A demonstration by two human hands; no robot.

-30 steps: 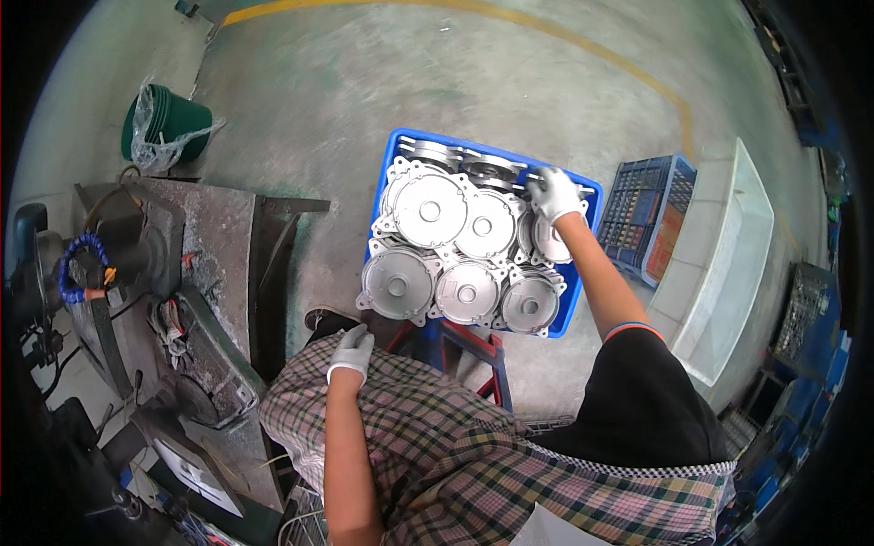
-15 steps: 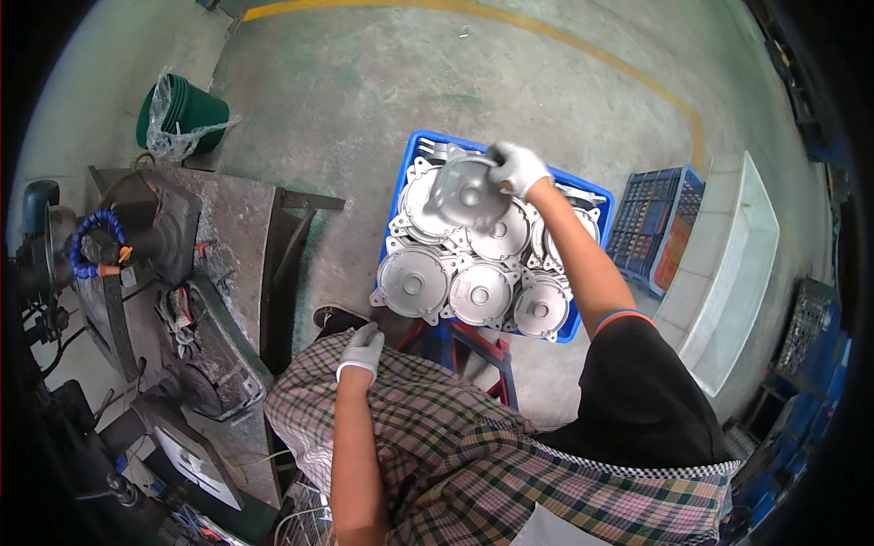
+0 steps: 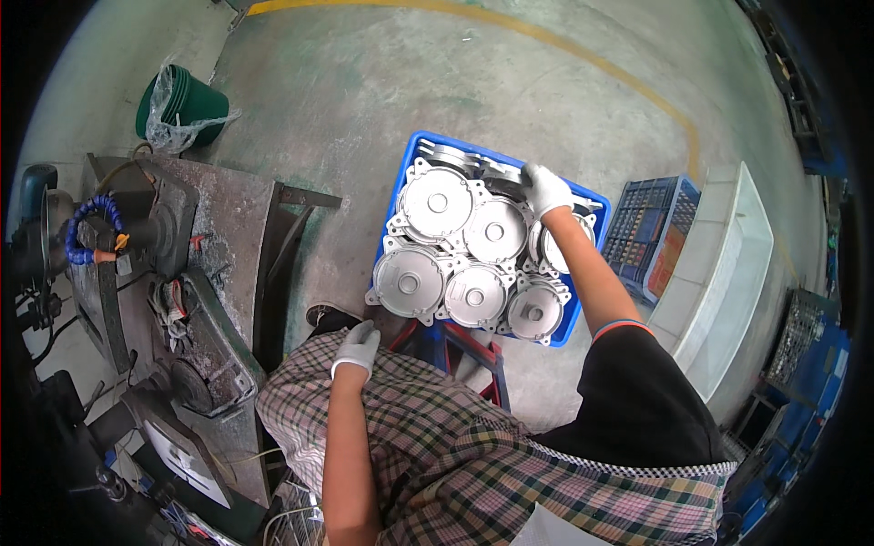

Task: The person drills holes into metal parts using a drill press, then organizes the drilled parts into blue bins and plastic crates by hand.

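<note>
Even indoor light, bright sheen on metal discs (image 3: 439,202), fisheye-bent edges, black corners

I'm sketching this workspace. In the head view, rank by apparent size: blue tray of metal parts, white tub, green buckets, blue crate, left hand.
1. Blue tray
2. White tub
3. Green buckets and blue crate: too alike to rank
4. Left hand

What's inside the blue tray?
Blue tray: round silver parts in two rows, more along the far side, partly behind the right hand. Its bottom is mostly hidden beneath them.
</note>
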